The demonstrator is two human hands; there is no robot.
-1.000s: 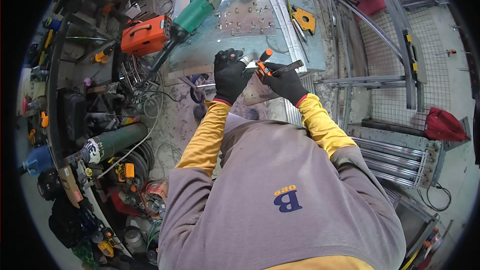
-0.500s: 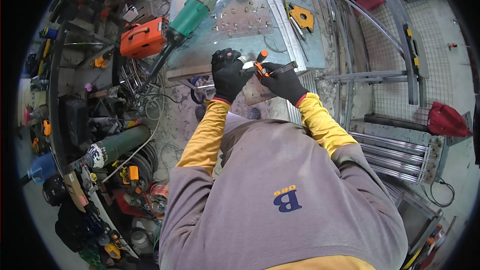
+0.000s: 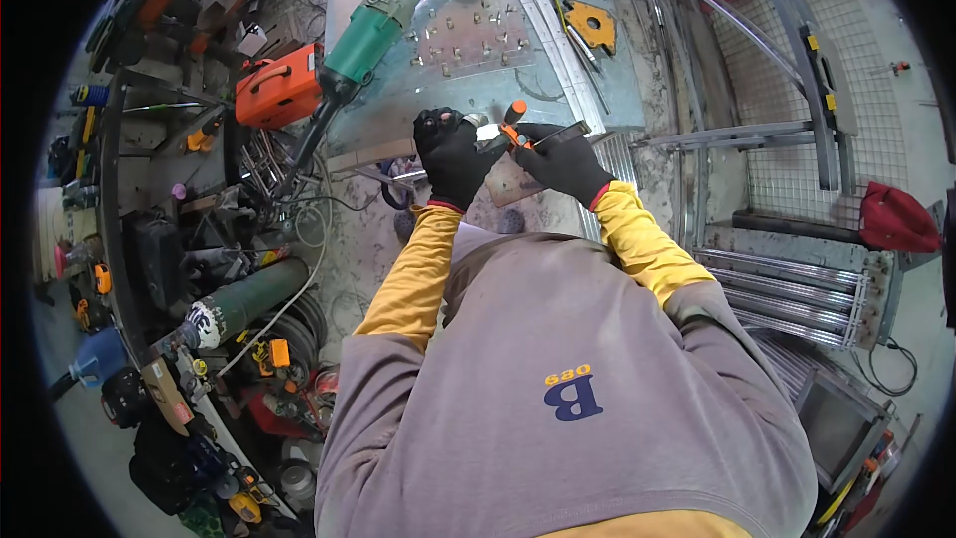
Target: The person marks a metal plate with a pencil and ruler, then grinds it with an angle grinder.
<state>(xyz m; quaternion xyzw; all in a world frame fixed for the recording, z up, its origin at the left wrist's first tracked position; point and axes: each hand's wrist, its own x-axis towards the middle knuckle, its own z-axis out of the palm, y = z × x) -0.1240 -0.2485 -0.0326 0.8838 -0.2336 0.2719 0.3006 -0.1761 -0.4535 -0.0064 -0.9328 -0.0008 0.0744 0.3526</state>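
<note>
Grey shirt [image 3: 518,319], yellow-sleeved, worn. Black-gloved hands, held close together at the table's near edge: left hand [image 3: 455,154] curled around a small pale piece [image 3: 486,132]; right hand [image 3: 563,159] clasped on an orange-handled tool [image 3: 515,127], positioned between both hands. Farther, at left, a green grinder [image 3: 365,43] is seen across the table [image 3: 388,108]; small metal pieces [image 3: 445,70] are scattered centrally; metal strips [image 3: 554,45] and a yellow angled block [image 3: 599,32] are laid at right.

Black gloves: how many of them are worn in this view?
2: one on the left hand, one on the right hand. Neither is hidden.
</note>
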